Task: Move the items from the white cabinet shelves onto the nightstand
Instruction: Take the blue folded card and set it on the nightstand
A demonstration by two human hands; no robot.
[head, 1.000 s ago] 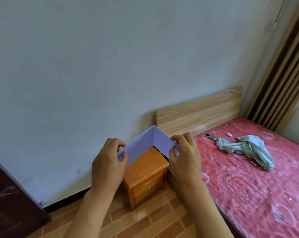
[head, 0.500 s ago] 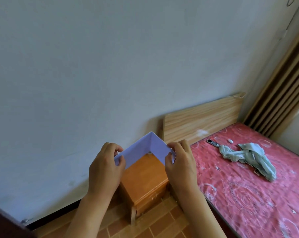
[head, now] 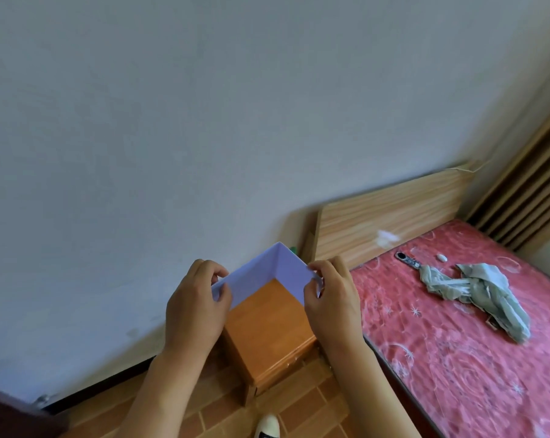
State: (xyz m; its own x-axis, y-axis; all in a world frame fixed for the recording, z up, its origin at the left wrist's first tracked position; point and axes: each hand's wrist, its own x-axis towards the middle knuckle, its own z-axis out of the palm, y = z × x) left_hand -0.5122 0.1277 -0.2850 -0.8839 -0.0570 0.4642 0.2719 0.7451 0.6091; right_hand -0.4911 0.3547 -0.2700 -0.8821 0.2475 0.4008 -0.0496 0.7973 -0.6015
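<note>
A pale lilac folded sheet [head: 269, 273], bent into an upright corner shape, hangs above the orange wooden nightstand [head: 267, 330]. My left hand [head: 194, 308] pinches its left end between thumb and fingers. My right hand [head: 330, 295] pinches its right end. The nightstand stands against the grey wall, between the wall and the bed, and its top shows bare wood below the sheet. The white cabinet is not in view.
A bed with a red patterned cover [head: 475, 343] lies to the right, with a wooden headboard [head: 390, 216]. On it lie a grey-green cloth [head: 479, 292], a remote control [head: 407, 260] and a small white object [head: 441, 257]. A dark door edge [head: 11, 415] is bottom left; a shoe [head: 269, 426] shows below.
I have come closer to the nightstand, which now sits larger and lower in view. Both hands keep their hold on the lilac sheet, now over the nightstand's back part.
</note>
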